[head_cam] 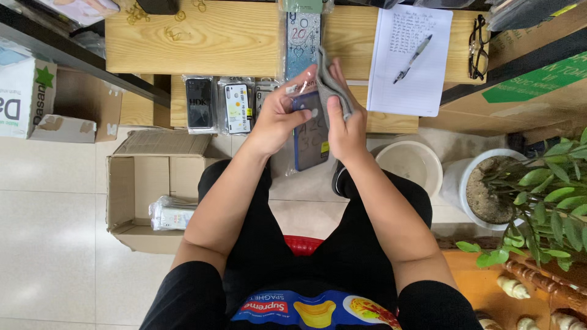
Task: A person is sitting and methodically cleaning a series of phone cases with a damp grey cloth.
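Seated close, black-clad lap at 6 o'clock — left hand (278, 116) clenched on blue phone case (310, 131), right hand (345, 125) grasping grey cloth (333, 88) over it. Wiping seemingly midway; packaged cases (223, 104) on table (214, 36) at 11 o'clock — untouched.

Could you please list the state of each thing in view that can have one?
Brown cardboard box: flaps open, clear packets inside.
Dark blue phone case in clear sleeve: held in left hand.
Grey cloth-like piece: gripped in right hand.
Silver pen: lying on white paper sheet.
Black glasses: folded, on wooden bench.
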